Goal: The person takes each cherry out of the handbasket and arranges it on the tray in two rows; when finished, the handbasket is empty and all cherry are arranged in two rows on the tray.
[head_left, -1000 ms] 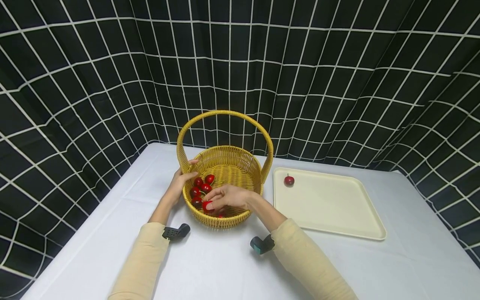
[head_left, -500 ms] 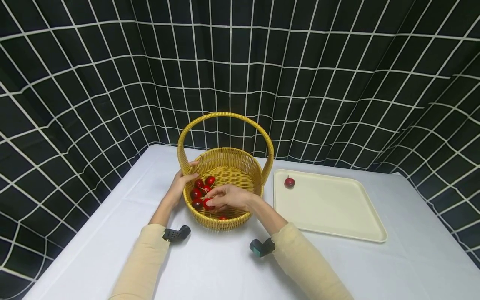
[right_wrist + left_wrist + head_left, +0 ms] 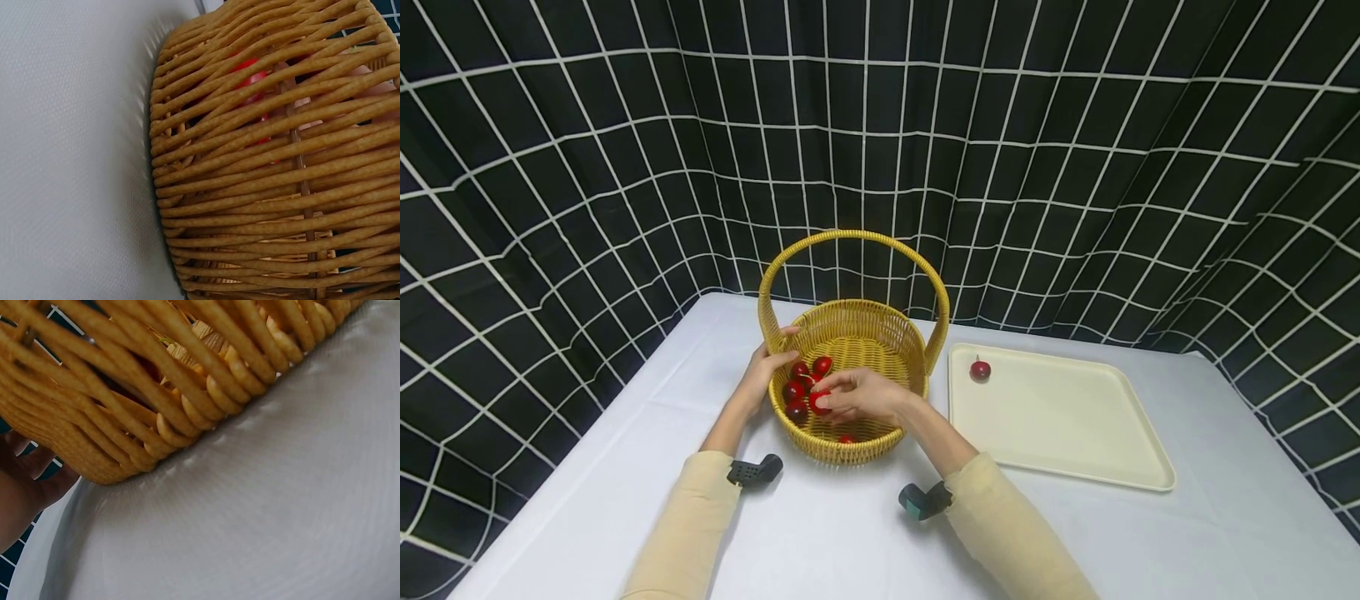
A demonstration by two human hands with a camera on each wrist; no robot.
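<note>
A yellow wicker basket (image 3: pixel 850 454) with a tall arched handle stands on the white table. My left hand (image 3: pixel 762 373) holds its left rim near the handle's foot, thumb over the edge; in the left wrist view, that hand (image 3: pixel 22 481) shows at the basket's outer wall. Inside the basket, my right hand (image 3: pixel 865 395) pinches a red cherry (image 3: pixel 818 403) between thumb and fingers. Several dark red cherries (image 3: pixel 793 390) lie along the left side of the basket, and another cherry (image 3: pixel 846 439) sits by the near wall. The right wrist view sees red through the weave.
A cream tray (image 3: pixel 1060 417) lies to the right of the basket, with one stemmed cherry (image 3: pixel 980 371) near its far left corner. White cloth (image 3: pixel 842 542) covers the table. A black curtain with white grid lines (image 3: pixel 880 150) hangs behind and at both sides.
My right hand has shifted slightly away from the basket's near rim with the cherry, uncovering more of the cherry by the near wall. My left hand stays on the rim.
</note>
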